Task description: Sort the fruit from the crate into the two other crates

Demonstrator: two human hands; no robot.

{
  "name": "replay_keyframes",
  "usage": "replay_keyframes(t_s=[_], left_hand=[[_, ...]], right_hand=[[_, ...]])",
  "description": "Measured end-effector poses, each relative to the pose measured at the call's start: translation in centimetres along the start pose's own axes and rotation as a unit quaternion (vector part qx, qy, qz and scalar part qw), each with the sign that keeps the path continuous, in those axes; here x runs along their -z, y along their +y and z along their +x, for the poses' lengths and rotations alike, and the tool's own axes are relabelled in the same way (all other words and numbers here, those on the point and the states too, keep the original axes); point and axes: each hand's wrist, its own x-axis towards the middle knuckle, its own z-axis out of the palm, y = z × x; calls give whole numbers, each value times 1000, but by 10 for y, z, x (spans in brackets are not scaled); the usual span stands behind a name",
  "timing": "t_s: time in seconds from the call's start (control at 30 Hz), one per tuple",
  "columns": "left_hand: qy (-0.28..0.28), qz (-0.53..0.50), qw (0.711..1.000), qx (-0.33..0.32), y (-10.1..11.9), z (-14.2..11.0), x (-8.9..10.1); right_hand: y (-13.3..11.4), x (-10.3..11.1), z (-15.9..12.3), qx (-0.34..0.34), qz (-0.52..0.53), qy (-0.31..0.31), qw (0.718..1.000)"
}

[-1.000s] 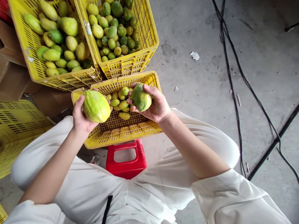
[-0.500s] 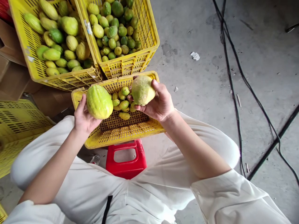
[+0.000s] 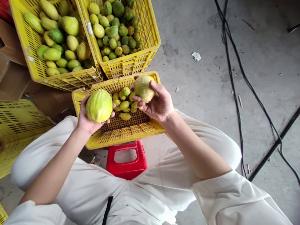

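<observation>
My left hand (image 3: 87, 120) is closed around a large yellow-green fruit (image 3: 98, 105), held over the left side of a yellow crate (image 3: 122, 132) that rests on a red stool (image 3: 127, 160). My right hand (image 3: 158, 103) grips a smaller, paler yellow-green fruit (image 3: 143, 88) above the crate's far right corner. Inside this crate lie several small yellow-green fruits (image 3: 123, 103) near its far wall.
Two fuller yellow crates stand beyond: one with large fruits (image 3: 35, 67) at the left, one with smaller green fruits (image 3: 131, 64) beside it. Another yellow crate (image 3: 16, 125) sits at my left. Black cables (image 3: 234, 87) run across the concrete floor at the right.
My left hand turned and lowered its large fruit slightly. My right hand rotated its fruit, showing a paler side, and raised it a little toward the crate's far edge.
</observation>
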Motion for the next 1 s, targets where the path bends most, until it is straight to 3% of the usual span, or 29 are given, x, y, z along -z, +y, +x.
replay_keyframes(t_s=[0.27,0.5,0.7,0.83,1.0], left_hand=[[44,-3,986,-161,-10,-2,4],[1,25,980,-196,-10,-1,4],[55,15,983,-173,-11,3,8],[81,-4,989,-121,-9,3,3],[54,-18,992,-115,-10,0,3]], right_hand=[[-1,6,4,16,14,0,1000],[2,10,5,6,44,-38,998],[-2,-1,1,-20,51,37,998],[1,-1,2,16,46,-2,999],[5,2,1,12,4,-50,999]])
